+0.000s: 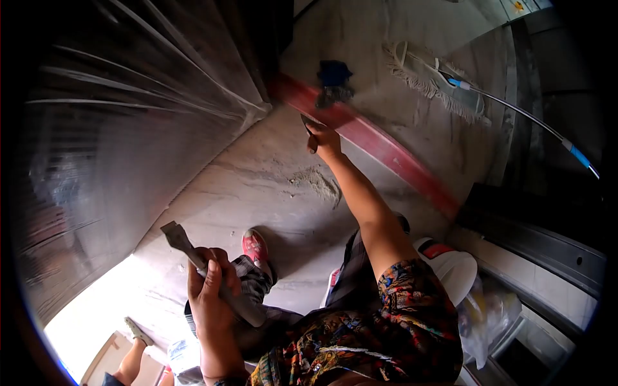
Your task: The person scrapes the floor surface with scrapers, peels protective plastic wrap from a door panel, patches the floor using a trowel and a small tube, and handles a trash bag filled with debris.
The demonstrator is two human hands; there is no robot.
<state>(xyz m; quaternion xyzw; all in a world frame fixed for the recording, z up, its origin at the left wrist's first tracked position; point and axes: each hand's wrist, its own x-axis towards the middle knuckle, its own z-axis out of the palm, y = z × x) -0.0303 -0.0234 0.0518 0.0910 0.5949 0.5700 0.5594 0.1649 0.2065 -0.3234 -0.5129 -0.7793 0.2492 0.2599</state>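
Closed around the dark grip of a grey, flat-ended chisel-like tool (180, 239) is my left hand (215, 283), held above the floor at lower left. The tool's flat end points up and left. My right hand (325, 141) reaches forward, its fingers wrapped round a small dark-bladed scraper (308, 121). That blade is at the near edge of a red strip (386, 151) running across the floor; whether it touches is unclear. Just beyond lies a dark blue, crumpled-looking item (335, 74). Loose grey debris (318, 183) is scattered on the floor below my right hand.
Plastic sheeting (129, 128) hangs at left. A mop (438, 80) with a metal pole lies at upper right. Right of me are a white rounded object (454, 270), a clear plastic bag (492, 312) and a black ledge (534, 235). Another person's leg (132, 360) shows at lower left.
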